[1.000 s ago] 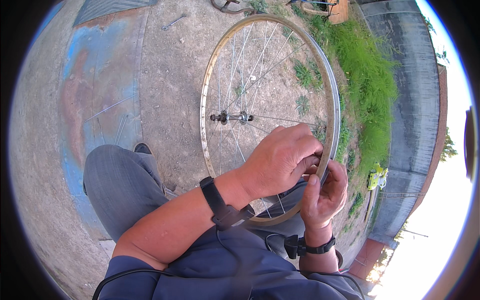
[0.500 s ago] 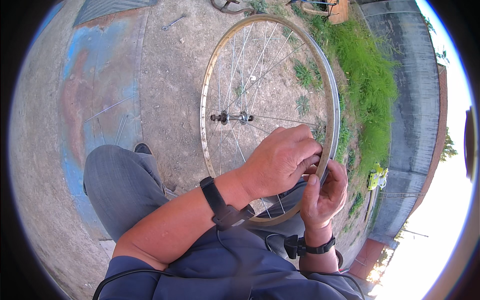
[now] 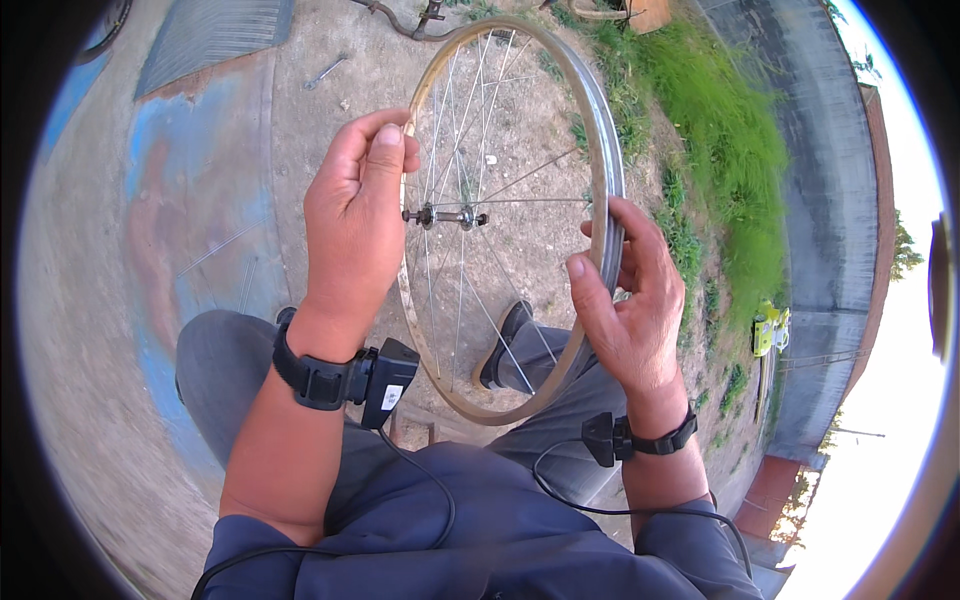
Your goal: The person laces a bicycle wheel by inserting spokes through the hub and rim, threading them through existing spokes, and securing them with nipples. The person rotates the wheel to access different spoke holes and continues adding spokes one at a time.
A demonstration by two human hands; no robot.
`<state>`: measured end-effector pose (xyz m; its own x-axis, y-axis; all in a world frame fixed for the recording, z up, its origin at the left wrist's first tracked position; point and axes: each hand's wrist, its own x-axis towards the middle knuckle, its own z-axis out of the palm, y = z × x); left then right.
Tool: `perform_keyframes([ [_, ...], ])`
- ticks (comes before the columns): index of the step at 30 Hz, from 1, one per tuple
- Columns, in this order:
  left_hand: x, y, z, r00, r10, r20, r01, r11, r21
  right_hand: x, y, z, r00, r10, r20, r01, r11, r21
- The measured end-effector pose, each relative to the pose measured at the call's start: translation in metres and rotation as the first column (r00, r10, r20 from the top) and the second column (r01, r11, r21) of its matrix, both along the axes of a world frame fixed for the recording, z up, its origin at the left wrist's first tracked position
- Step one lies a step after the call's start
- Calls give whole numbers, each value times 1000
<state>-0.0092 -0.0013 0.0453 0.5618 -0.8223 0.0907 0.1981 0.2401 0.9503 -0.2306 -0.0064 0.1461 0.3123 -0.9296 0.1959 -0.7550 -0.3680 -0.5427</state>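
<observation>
A bicycle wheel without a tyre (image 3: 604, 160) stands upright between my hands above my lap, its pale, stained rim turned partly sideways. Thin spokes run from its metal hub (image 3: 452, 217), with wide gaps between some of them. At the rim's left side, my left hand (image 3: 360, 200) grips the edge between thumb and fingers. My right hand (image 3: 637, 300) holds the opposite side, fingers curled behind the rim and thumb in front. Both wrists carry black straps with small black devices and cables.
Loose spokes (image 3: 213, 254) lie on a blue and rusty metal sheet (image 3: 200, 130) to the left. A wrench (image 3: 325, 72) lies on the dirt beyond. Grass (image 3: 715, 130) grows along a grey wall (image 3: 825, 200) at right. A dark curved metal part (image 3: 400, 25) lies at the top.
My left hand has left the rim's right side, where it worked beside my right hand, and now holds the left side. The wheel has shifted left and slightly up.
</observation>
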Motion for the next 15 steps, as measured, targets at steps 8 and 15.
perform_keyframes([
  [8, -25, 43, 6, 667, -742, 62, 711, 659, 246, 24, -41, 3, 990, 142, -4, -142, 988, -61],
  [15, -60, 58, 4, 562, -787, 254, 749, 615, 246, 30, -62, 6, 969, 208, -133, -227, 961, -157],
])
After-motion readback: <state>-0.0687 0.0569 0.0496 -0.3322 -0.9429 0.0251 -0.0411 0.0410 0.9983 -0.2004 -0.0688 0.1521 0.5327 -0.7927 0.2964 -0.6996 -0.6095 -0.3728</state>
